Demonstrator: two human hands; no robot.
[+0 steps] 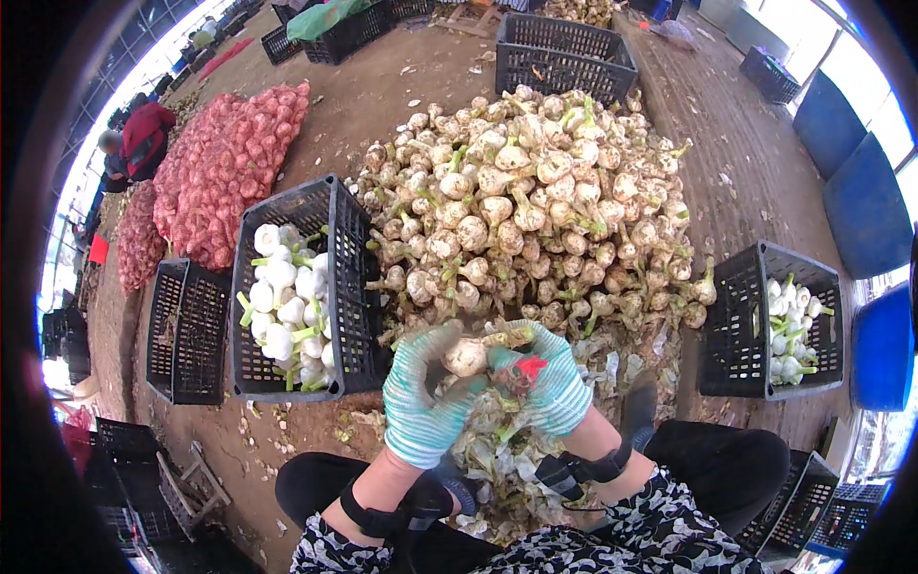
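Both my hands wear green-and-white striped gloves and meet in front of me, over the near edge of a large heap of unpeeled garlic (535,201). My left hand (426,387) has its thumb and fingers around a single garlic bulb (466,357), whose stem points right. Close against that stem is my right hand (553,383), its fingers curled inward. At those fingers shows a small red piece (531,366) with something dark beside it; its kind cannot be made out. Below the hands lie loose garlic skins (492,450) between my legs.
To the left stands a black crate (356,297) of clean white garlic; another crate (734,330) with such bulbs is on the right. An empty crate (566,72) sits behind the heap. Red net sacks (234,172) are piled at the left, near another person (143,139). Blue barrels (882,349) line the right.
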